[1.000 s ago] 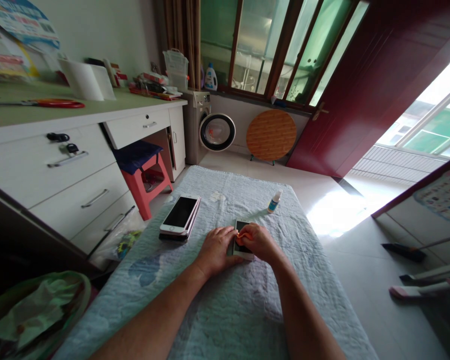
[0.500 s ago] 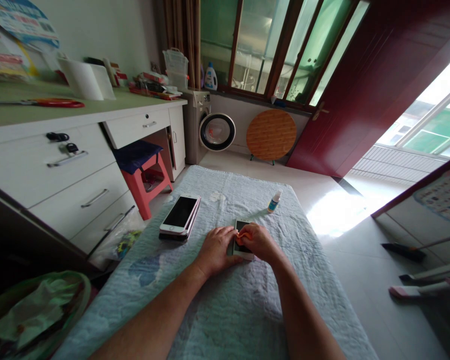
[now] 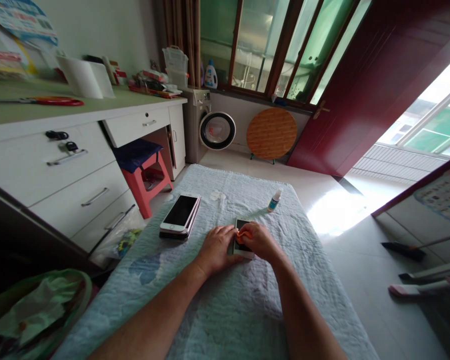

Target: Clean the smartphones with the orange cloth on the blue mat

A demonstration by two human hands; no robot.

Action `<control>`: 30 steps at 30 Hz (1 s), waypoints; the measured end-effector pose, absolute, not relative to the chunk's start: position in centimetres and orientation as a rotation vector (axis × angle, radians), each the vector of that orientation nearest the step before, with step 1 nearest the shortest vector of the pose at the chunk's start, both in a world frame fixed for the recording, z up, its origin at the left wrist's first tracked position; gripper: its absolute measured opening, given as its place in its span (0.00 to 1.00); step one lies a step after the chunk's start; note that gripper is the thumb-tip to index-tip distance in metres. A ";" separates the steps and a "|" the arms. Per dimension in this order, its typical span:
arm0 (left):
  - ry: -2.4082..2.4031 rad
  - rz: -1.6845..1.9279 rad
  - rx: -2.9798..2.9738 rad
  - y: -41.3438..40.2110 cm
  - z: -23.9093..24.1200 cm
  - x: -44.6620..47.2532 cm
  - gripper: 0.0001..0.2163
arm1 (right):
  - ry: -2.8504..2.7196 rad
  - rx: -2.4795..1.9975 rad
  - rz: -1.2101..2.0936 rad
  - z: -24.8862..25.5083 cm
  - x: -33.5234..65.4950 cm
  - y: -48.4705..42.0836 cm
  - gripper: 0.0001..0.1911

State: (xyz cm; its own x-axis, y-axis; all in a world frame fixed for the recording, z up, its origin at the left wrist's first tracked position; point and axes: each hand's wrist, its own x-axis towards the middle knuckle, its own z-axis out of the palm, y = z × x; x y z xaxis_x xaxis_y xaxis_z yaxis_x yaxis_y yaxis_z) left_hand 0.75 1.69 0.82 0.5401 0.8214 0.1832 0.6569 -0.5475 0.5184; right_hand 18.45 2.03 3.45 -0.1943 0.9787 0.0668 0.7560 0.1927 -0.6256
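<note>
A small white phone [image 3: 241, 223] lies face up on a pale blue quilted cloth [image 3: 225, 310] covering a table. My left hand [image 3: 216, 247] rests flat beside the phone's left edge, fingers touching it. My right hand [image 3: 260, 241] lies over the phone's lower half, fingers curled and pressing a small orange piece [image 3: 243, 233] onto the screen. A stack of larger phones [image 3: 180, 215], the top one white with a dark screen, lies to the left. A small white bottle with a blue label [image 3: 275, 200] stands beyond the phone.
A white desk with drawers [image 3: 71, 165] stands at the left, a red stool [image 3: 144, 175] under it. A green bag [image 3: 33, 310] sits at the lower left. A washing machine [image 3: 210, 127], a round wooden board [image 3: 271, 134] and a dark red door [image 3: 367, 85] stand beyond.
My right hand shifted slightly up the phone with the orange piece; the left hand stayed put. The view tilted a little.
</note>
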 end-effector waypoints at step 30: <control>1.214 0.596 2.365 1.6 1.0 0.6 0.33 | -2.012 -1.756 0.408 3.1 18.9 2.4 0.09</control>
State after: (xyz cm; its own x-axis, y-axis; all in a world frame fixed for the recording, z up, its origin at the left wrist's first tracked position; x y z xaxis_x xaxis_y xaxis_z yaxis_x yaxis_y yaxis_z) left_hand 0.62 1.55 0.98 0.5281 0.8292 0.1830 0.6519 -0.5340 0.5384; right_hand 18.88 2.35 3.13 -0.1000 0.9864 0.1302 0.8579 0.1517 -0.4909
